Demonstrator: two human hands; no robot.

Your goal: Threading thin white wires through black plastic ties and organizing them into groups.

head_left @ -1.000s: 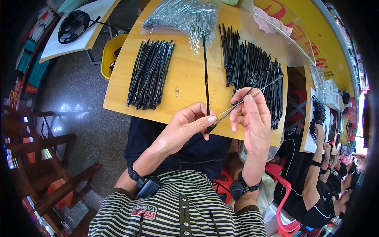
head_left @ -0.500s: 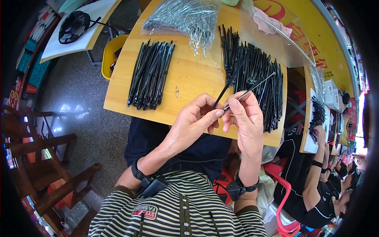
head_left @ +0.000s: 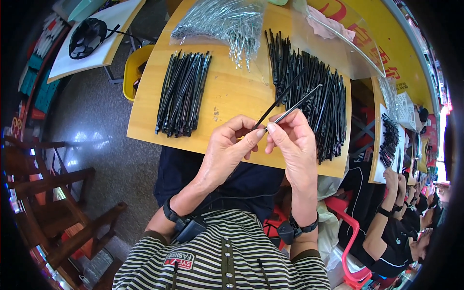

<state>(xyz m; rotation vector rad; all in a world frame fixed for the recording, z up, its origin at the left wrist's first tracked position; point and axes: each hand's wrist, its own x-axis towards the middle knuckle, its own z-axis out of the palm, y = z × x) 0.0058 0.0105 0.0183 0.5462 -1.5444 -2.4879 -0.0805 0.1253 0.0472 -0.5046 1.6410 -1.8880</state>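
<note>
Yellow wooden tabletop (head_left: pixel 232 89) spreads before you, and behind its right corner stands a yellow signboard (head_left: pixel 403 36) carrying large red characters beneath a curved red emblem, with a smaller dark line of print alongside. Your striped shirt (head_left: pixel 237 251) wears a rectangular patch (head_left: pixel 179 260) in red and white with block lettering. Your left hand (head_left: pixel 227 147) pinches a slim black strip (head_left: pixel 284 95) between thumb and fingers; it slants up and away to the right. Your right hand (head_left: pixel 296 147) has its thumb and forefinger closed on a thin metallic rod (head_left: pixel 302 102) ending in a small loop, and your thumb tips nearly meet. Left of your hands lies a neat bundle of black strips (head_left: pixel 182 96); beyond the right hand, a larger heap (head_left: pixel 333 108). Between them, farther back, a clear plastic bag (head_left: pixel 212 21) spills silvery wires (head_left: pixel 244 46).
</note>
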